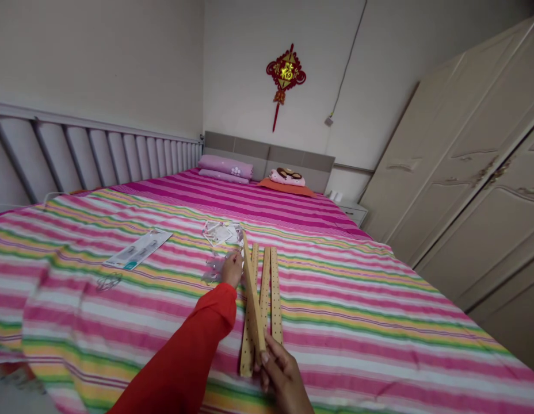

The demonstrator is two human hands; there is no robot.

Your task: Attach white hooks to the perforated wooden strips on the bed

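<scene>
My right hand (279,368) pinches the near end of a long wooden strip (252,287), which is raised and tilted over others like it. Beneath and beside it lie several pale wooden strips (276,293) with rows of small holes. My left hand (232,268), in a red sleeve, is closed close to the far part of the raised strip; what its fingers hold is hidden. Just beyond it lies a pile of small clear packets and white pieces (221,233). Some greyish clear plastic (212,270) is to the left of this hand.
On the striped bedsheet (357,322) at left are a flat white package (138,250) and a small tangle of thin wire-like loops (109,281). Folded bedding (226,165) and an orange cloth (288,187) lie near the headboard (293,161). A wardrobe (465,172) stands at right.
</scene>
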